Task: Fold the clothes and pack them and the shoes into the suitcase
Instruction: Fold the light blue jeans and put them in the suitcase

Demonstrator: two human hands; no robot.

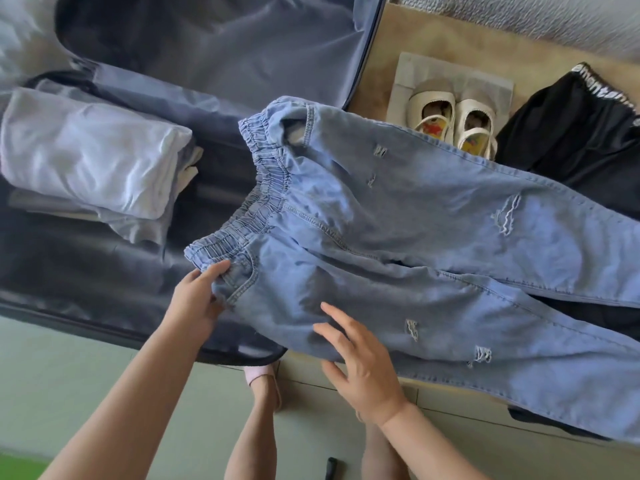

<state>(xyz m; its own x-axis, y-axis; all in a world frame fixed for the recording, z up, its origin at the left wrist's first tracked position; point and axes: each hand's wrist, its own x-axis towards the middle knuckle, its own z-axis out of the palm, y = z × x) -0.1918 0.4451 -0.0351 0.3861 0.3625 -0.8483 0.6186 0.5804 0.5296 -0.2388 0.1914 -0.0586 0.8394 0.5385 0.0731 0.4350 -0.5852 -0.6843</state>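
Note:
Light blue ripped jeans (398, 244) with an elastic waistband lie spread across the bed, their waist hanging over the open dark suitcase (104, 271). My left hand (197, 299) pinches the jeans at the near waistband corner. My right hand (360, 362) lies flat with straight fingers on the near leg. A folded white garment (90, 157) sits on other folded clothes inside the suitcase. A pair of cream shoes (450, 116) stands on a grey cloth beyond the jeans, partly covered by them.
Black clothing with a lettered white waistband (581, 133) lies at the right, partly under the jeans. The suitcase lid (207, 46) stands open at the back. My feet are on the green floor (69, 393) below the bed edge.

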